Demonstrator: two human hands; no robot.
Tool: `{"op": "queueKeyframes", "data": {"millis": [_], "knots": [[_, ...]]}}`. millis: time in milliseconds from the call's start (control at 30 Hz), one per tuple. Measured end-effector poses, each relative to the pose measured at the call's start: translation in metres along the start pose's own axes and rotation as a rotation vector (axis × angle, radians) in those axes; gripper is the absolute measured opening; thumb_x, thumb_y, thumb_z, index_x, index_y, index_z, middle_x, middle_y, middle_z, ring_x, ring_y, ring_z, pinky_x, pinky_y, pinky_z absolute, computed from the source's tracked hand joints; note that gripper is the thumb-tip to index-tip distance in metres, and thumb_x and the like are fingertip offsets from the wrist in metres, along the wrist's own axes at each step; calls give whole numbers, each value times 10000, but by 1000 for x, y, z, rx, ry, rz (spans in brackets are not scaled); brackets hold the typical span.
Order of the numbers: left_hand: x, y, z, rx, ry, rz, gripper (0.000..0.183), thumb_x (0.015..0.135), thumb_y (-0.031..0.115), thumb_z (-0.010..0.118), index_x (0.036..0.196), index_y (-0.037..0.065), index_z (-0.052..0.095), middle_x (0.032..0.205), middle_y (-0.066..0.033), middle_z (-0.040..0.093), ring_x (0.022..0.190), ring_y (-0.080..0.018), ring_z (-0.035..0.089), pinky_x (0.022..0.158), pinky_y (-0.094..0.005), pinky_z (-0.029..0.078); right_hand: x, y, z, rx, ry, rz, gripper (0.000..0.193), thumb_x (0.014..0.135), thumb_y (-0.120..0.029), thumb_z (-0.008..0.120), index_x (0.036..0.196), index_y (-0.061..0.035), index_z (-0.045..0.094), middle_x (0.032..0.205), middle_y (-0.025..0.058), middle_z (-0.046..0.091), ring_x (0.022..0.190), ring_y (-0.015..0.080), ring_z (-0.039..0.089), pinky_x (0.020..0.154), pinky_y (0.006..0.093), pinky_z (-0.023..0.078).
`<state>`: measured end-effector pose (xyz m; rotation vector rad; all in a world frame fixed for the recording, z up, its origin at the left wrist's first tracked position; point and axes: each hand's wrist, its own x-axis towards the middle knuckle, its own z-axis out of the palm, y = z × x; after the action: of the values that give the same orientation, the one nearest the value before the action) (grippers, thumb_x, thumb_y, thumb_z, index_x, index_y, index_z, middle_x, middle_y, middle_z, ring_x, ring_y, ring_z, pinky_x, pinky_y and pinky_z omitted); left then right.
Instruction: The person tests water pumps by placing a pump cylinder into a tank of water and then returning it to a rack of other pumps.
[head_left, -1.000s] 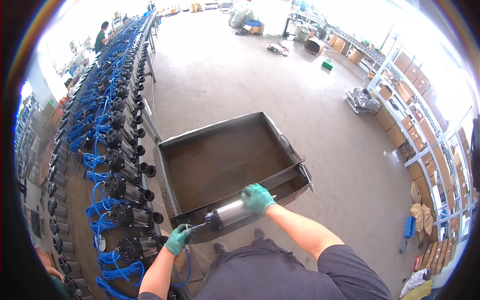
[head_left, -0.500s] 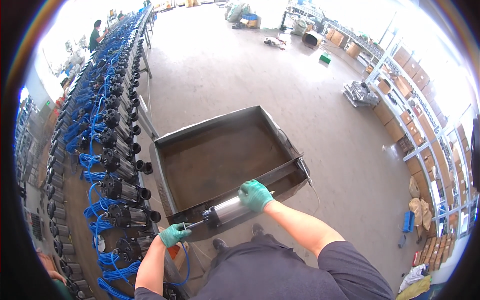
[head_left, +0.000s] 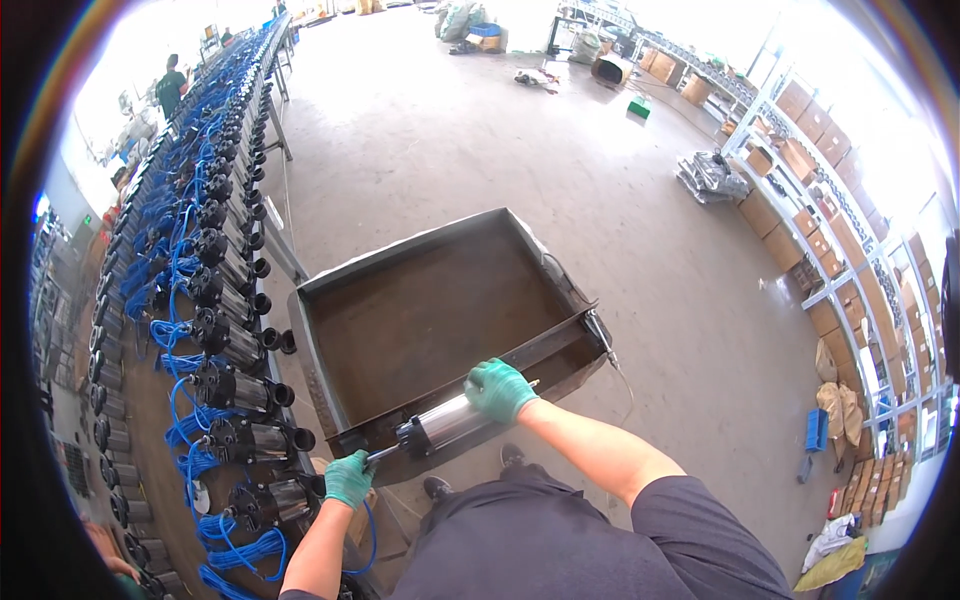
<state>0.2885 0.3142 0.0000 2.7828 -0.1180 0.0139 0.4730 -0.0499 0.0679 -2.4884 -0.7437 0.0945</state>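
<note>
A steel-cylinder motor with a black end (head_left: 442, 424) lies along the near edge of a rectangular metal trough (head_left: 312, 350). My right hand (head_left: 499, 391), in a green glove, is closed over the cylinder's right end. My left hand (head_left: 348, 479), gloved alike, is wrapped round a slim metal shaft (head_left: 383, 455) that meets the black end of the motor. What kind of tool or part the shaft is cannot be made out. Below the left hand hangs a blue cable (head_left: 372, 540); whether it joins the shaft is hidden.
To my left runs a long bench line packed with similar black-and-steel motors (head_left: 262, 440) and coiled blue cables (head_left: 240, 548). A dark bar (head_left: 545, 345) crosses the trough. Shelving (head_left: 860, 275) with cardboard boxes stands at right. Another person (head_left: 171, 88) is at the far left.
My left hand has turned and closed further round the shaft. The motor and my right hand sit slightly further left in view, as the whole view has shifted a little.
</note>
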Motion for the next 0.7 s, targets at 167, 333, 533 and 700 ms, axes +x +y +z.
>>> {"op": "queueKeyframes", "data": {"millis": [167,333,533,700], "knots": [[17,-21,-21,-741,-736,-627,392,947,420,781,960,35,710,795,-98,739,702,-258,720,602,-378,558,0,0,0,12,22,-1,267,964,-272,620,844,-58,727,899,162,725,941,377,678,898,480,551],[7,-45,0,-1641,-771,-1100,177,990,220,718,1047,54,702,827,-78,698,686,-206,674,592,-338,544,1,0,0,2,14,-11,286,973,-281,604,845,-57,726,883,168,725,921,377,682,890,477,552],[-8,-22,20,-1189,-317,-546,247,946,59,737,1150,82,601,913,-7,603,776,-121,571,688,-275,496,-2,-2,-4,-5,23,0,291,969,-284,598,845,-58,733,876,170,728,894,380,683,887,480,548],[-15,-13,32,-935,-108,-399,276,950,-9,708,1154,109,565,942,22,540,846,-82,495,731,-248,458,-1,-3,-7,12,14,2,275,958,-285,617,855,-59,736,878,171,729,899,379,684,885,479,549]]}}
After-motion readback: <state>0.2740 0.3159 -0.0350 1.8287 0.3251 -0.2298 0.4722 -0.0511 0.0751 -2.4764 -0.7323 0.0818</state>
